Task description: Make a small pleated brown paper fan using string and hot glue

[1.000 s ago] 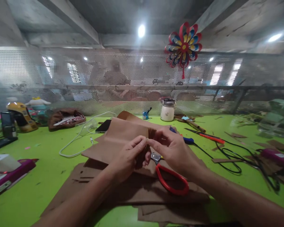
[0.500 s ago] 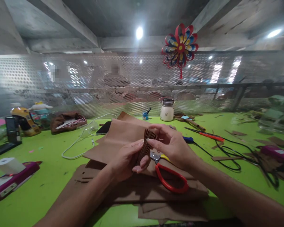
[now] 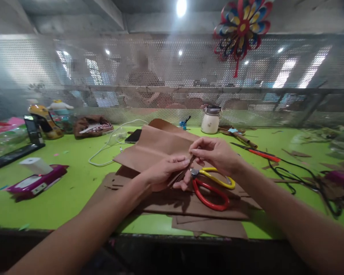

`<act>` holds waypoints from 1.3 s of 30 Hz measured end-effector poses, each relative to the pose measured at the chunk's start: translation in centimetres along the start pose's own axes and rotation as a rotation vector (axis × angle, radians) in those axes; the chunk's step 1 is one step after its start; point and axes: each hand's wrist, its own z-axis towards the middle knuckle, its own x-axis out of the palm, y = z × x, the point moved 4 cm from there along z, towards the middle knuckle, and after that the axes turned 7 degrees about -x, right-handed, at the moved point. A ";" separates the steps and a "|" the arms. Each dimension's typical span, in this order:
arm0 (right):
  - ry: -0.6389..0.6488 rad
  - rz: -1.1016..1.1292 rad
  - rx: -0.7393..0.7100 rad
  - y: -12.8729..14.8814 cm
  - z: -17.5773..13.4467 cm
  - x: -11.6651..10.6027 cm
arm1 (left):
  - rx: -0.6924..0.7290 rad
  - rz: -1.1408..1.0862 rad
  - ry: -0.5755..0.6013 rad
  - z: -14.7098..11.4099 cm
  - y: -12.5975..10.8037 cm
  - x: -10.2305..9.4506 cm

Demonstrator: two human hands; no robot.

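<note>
A thin stack of brown paper strips (image 3: 180, 175) is held between both hands, tilted and seen nearly edge-on. My left hand (image 3: 164, 172) is closed around its lower part, thumb on top. At the upper end, my right hand (image 3: 213, 151) pinches the strips between thumb and fingertips. Just below my right hand lie scissors (image 3: 211, 196) with one red and one yellow handle; their blades are partly hidden behind my left fingers. Under the hands, large brown paper sheets (image 3: 157, 141) lie in a loose, folded pile.
A purple power strip (image 3: 41, 187) with a white plug sits left, near a white cable (image 3: 99, 164). At the back stand a lidded white jar (image 3: 211, 121) and a small blue bottle (image 3: 183, 124). Red-handled tool (image 3: 264, 154) and black cord (image 3: 292, 175) lie right.
The view has tipped downward, showing the table's front edge. The strips, fanned toward me before, now appear narrow and edge-on. My right hand has shifted, uncovering the scissors' yellow handle.
</note>
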 end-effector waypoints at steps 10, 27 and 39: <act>0.043 -0.185 0.075 -2.3 0.3 0.0 | -0.017 -0.014 -0.095 0.7 1.7 -1.3; 0.523 -1.279 0.105 -1.2 -2.0 -1.5 | 0.284 -0.141 -1.027 -3.3 -3.6 -11.5; 0.364 -1.191 0.249 -1.9 -5.8 -1.3 | 0.158 -0.108 -1.157 -3.5 -2.1 -13.5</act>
